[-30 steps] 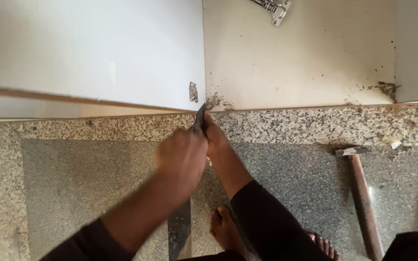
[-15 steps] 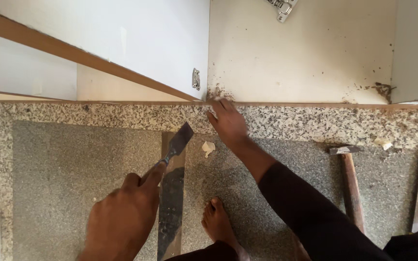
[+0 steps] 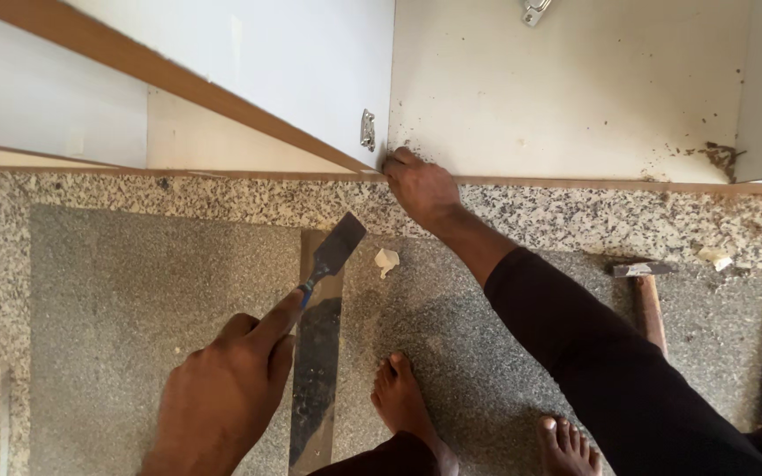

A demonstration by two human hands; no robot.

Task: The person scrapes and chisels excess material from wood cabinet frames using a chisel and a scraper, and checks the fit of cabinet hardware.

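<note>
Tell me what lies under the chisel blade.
Under the chisel, held by the left hand, lies a long dark strip on the granite floor. A white chip lies beside it. The hand covers the handle, and the blade covers the strip's top end.

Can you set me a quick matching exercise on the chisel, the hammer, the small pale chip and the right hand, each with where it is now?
Things:
1. chisel
2. hammer
3. pale chip
4. right hand

Places:
A. lying on the floor at right
B. fingertips at the cabinet's bottom edge
C. held in the left hand
D. on the floor beside the chisel blade

Pairs: 1-C, 2-A, 3-D, 4-B
</note>
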